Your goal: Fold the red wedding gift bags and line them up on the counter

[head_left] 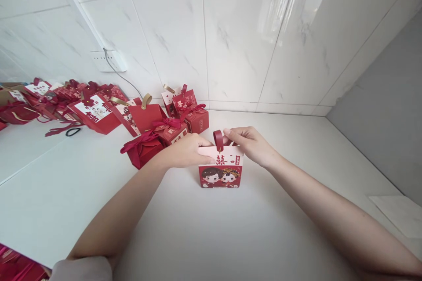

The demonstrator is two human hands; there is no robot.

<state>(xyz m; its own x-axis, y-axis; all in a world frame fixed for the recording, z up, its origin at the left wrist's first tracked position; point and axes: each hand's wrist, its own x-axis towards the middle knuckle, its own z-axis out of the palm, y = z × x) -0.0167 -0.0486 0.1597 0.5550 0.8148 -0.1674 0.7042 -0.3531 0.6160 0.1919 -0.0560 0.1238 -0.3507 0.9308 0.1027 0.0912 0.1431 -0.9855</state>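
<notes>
A small red and white gift box [220,176] stands upright on the white table, with two cartoon figures and a red character printed on its front. From its top rises a dark red strap handle [218,138], curled into a loop. My left hand [191,150] pinches the box's upper left edge, thumb on the front and fingers behind. At the upper right, my right hand [249,144] has its thumb and index finger close together beside the strap. Its other fingers are partly hidden behind the box top, so what it grips there is unclear.
Left of the box stand ribbon-tied red boxes [141,150] and a red box with a gold strap [145,116]. More red gift bags [95,114] line the wall. A socket with a cable [108,60] is above. Another pile of red items [20,265] shows at lower left.
</notes>
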